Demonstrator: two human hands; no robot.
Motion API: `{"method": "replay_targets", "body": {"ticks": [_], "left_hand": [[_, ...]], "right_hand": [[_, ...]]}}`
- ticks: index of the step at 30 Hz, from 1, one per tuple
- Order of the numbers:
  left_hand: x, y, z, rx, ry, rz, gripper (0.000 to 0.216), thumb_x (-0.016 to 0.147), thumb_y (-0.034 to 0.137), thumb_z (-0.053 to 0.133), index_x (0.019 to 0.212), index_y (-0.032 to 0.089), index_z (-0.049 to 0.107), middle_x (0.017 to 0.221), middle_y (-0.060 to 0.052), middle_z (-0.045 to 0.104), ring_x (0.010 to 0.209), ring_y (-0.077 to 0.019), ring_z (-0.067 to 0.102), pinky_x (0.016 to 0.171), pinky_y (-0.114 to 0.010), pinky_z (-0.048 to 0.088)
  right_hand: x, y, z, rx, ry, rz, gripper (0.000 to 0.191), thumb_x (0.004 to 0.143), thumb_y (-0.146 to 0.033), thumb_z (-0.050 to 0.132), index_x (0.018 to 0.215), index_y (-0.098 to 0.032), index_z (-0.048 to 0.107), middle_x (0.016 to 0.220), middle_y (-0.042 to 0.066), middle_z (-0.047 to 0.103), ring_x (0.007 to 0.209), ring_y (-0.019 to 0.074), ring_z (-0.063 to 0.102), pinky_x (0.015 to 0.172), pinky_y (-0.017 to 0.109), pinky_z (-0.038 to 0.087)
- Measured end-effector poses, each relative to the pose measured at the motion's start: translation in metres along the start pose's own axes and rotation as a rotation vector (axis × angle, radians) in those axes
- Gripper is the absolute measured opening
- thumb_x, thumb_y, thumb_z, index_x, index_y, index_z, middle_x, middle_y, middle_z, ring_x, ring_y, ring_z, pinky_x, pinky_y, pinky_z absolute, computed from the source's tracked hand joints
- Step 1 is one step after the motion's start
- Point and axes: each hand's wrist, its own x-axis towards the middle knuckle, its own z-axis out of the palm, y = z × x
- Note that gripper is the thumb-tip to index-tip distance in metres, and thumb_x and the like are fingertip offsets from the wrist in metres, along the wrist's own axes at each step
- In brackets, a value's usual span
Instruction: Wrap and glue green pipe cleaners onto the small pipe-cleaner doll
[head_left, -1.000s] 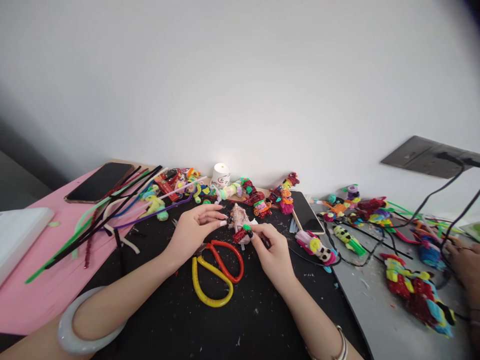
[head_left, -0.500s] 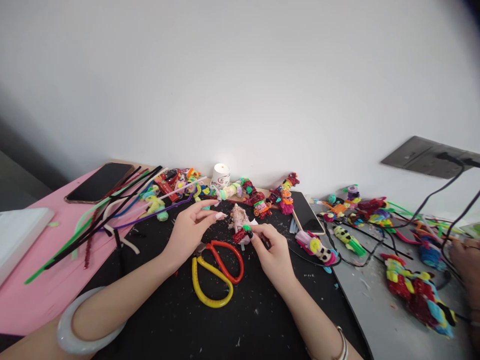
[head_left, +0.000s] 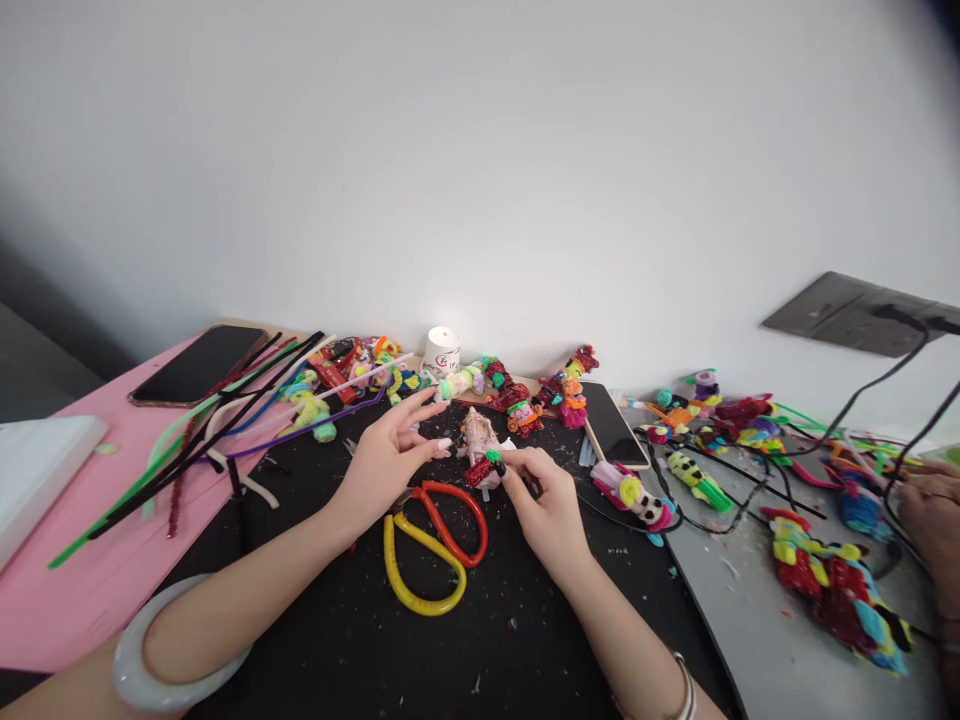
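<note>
My right hand point(head_left: 549, 505) pinches a small pipe-cleaner piece point(head_left: 480, 470), glittery red with green and black at one end, between thumb and fingers. To its left, my left hand point(head_left: 386, 455) hovers with thumb and fingers apart and nothing in it. Just behind the held piece lies a pale, crusted lump point(head_left: 477, 428) whose kind I cannot make out. Scissors point(head_left: 472, 520) with one red and one yellow handle rest on the black tabletop point(head_left: 525, 650) below my hands, their blades partly hidden by my left hand.
Loose pipe cleaners point(head_left: 176, 455) spread over the pink surface point(head_left: 67, 580) near a phone point(head_left: 199, 365). Along the wall are a paper cup point(head_left: 442, 350) and several pipe-cleaner figures point(head_left: 517, 405). Another phone point(head_left: 613, 428) and cables are to the right. Another person's hand point(head_left: 930, 505) is at the right edge.
My left thumb and fingers have spread wider, the thumb dropping slightly and the fingers rising. My right hand keeps its hold on the red piece, almost still.
</note>
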Motion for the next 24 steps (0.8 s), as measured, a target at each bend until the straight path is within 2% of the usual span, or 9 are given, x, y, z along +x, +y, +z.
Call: {"method": "replay_targets", "body": {"ticks": [3, 7, 11, 16, 19, 24], "left_hand": [[0.0000, 0.0002, -0.0004, -0.002, 0.008, -0.011, 0.066, 0.076, 0.025, 0.063, 0.137, 0.019, 0.038, 0.132, -0.014, 0.056, 0.068, -0.0141, 0.067, 0.076, -0.035, 0.056], [0.0001, 0.0020, -0.0021, 0.021, 0.037, -0.021, 0.057, 0.079, 0.032, 0.061, 0.132, 0.016, 0.045, 0.105, -0.011, 0.072, 0.082, -0.0204, 0.070, 0.085, -0.036, 0.052], [0.0000, 0.0029, -0.0028, 0.070, 0.057, -0.036, 0.049, 0.077, 0.036, 0.064, 0.122, 0.017, 0.055, 0.087, -0.006, 0.076, 0.086, -0.0226, 0.070, 0.085, -0.035, 0.052], [0.0007, 0.0005, -0.0024, 0.054, 0.032, -0.063, 0.044, 0.074, 0.034, 0.067, 0.114, 0.015, 0.061, 0.092, -0.008, 0.076, 0.084, -0.0231, 0.070, 0.084, -0.036, 0.053], [0.0015, -0.0017, -0.0021, 0.019, 0.004, -0.057, 0.044, 0.075, 0.030, 0.066, 0.115, 0.014, 0.060, 0.097, -0.010, 0.074, 0.086, -0.0221, 0.069, 0.085, -0.036, 0.053], [0.0021, -0.0020, -0.0007, 0.014, -0.008, -0.010, 0.054, 0.076, 0.023, 0.062, 0.128, 0.016, 0.051, 0.124, -0.012, 0.062, 0.074, -0.0150, 0.067, 0.079, -0.033, 0.056]], "right_hand": [[0.0002, 0.0000, -0.0001, 0.000, -0.002, 0.005, 0.018, 0.083, -0.017, 0.052, 0.089, -0.020, 0.068, 0.074, 0.002, 0.064, 0.070, 0.0172, 0.056, 0.064, 0.029, 0.042], [0.0004, -0.0007, -0.0003, 0.002, -0.005, 0.011, 0.018, 0.083, -0.017, 0.051, 0.089, -0.020, 0.068, 0.075, 0.003, 0.065, 0.070, 0.0174, 0.056, 0.064, 0.029, 0.043], [0.0004, -0.0012, -0.0005, 0.007, 0.000, 0.005, 0.017, 0.082, -0.017, 0.052, 0.088, -0.020, 0.068, 0.074, 0.003, 0.065, 0.069, 0.0171, 0.056, 0.063, 0.029, 0.043], [0.0002, -0.0013, -0.0004, 0.005, 0.000, 0.002, 0.018, 0.083, -0.017, 0.052, 0.089, -0.020, 0.068, 0.073, 0.002, 0.064, 0.069, 0.0170, 0.055, 0.064, 0.029, 0.043], [0.0000, -0.0011, 0.0001, 0.006, -0.004, 0.005, 0.018, 0.083, -0.016, 0.052, 0.089, -0.020, 0.068, 0.073, 0.002, 0.064, 0.069, 0.0171, 0.055, 0.064, 0.029, 0.042], [-0.0004, 0.0001, 0.0004, -0.001, -0.008, 0.003, 0.019, 0.083, -0.016, 0.052, 0.090, -0.020, 0.068, 0.072, 0.002, 0.063, 0.068, 0.0170, 0.054, 0.064, 0.029, 0.042]]}}
